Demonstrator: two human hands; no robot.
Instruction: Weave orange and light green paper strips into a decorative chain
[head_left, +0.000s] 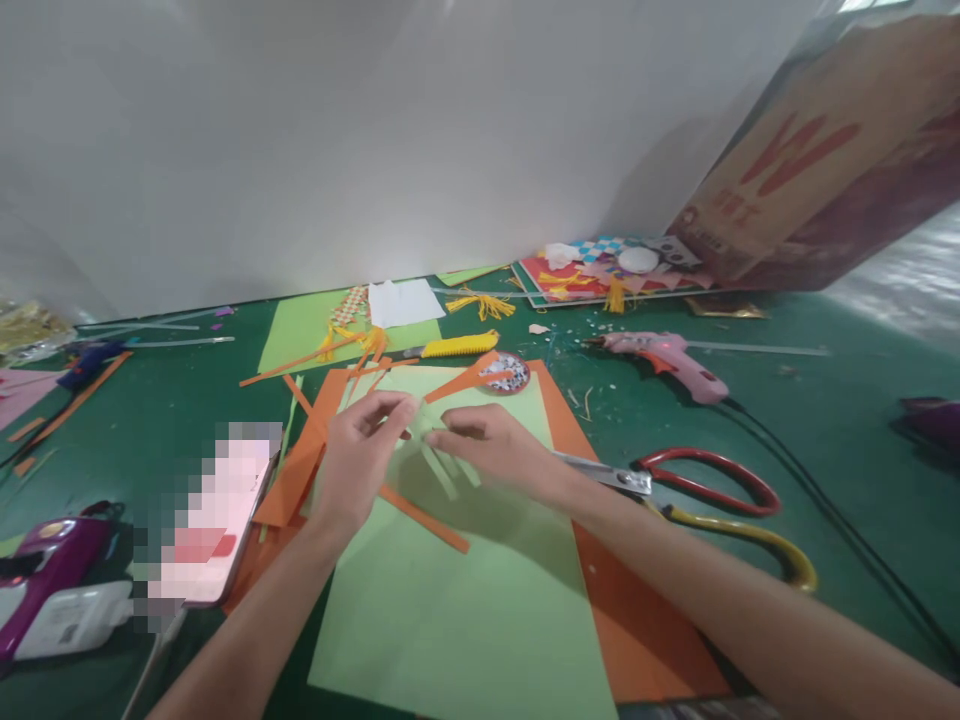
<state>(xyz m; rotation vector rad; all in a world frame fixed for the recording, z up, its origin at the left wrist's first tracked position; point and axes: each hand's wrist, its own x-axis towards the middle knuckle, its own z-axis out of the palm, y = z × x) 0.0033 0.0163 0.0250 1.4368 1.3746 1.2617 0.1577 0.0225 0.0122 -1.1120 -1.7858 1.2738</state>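
Note:
Between my hands are light green paper strips (441, 472), held above a light green sheet (457, 610). My left hand (364, 450) pinches their upper end between thumb and fingertips. Closed on the strips from the other side is my right hand (484, 440), its thumb and fingers close together. The lower strip ends hang down free. Beneath the green sheet lies orange paper (645, 640). A loose orange strip (426, 518) rests on the sheet just below my hands, and more orange strips (304, 362) lie behind my left hand.
Scissors (637, 483) lie open under my right forearm. A pink glue gun (667, 360) with a cord is at the right. Behind my hands are a yellow cutter (459, 344) and a round dish (506, 373). A phone (217, 510) lies left; a paper bag (817, 160) stands back right.

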